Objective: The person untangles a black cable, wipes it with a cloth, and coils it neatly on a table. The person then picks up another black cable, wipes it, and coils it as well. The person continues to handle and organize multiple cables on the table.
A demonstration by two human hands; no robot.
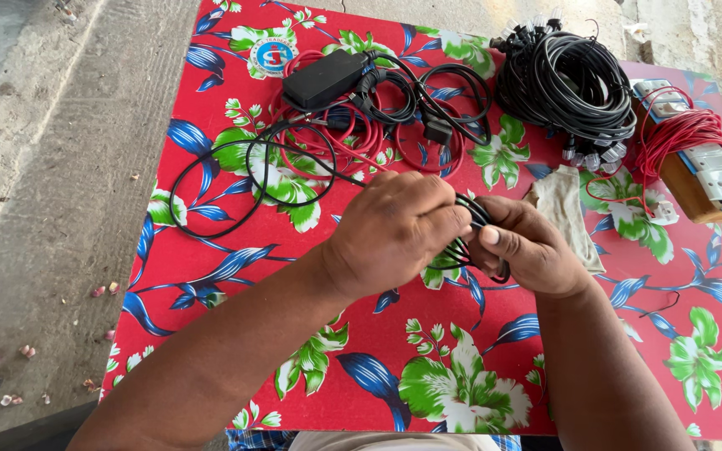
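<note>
1. The left hand [394, 230] and the right hand [528, 246] meet over the middle of the table [211, 276], which is covered in a red flowered cloth.
2. Between them sits a small coil of black cable [465, 238]; the fingers of both hands are closed on it, the left from above, the right from the side and below.
3. The coil's loops stand roughly upright between the palms. Both hands touch it, so neither is nearer.
4. A loose black run [236, 167] trails from the coil toward the far left corner, lying in wide loops.
5. There it reaches a black adapter block [323, 77] lying on red wire [336, 142].
6. A large black cable bundle [566, 79] lies at the far edge, a switch board [699, 171] at the right edge, and a cloth rag [566, 209] just beside the right hand.
</note>
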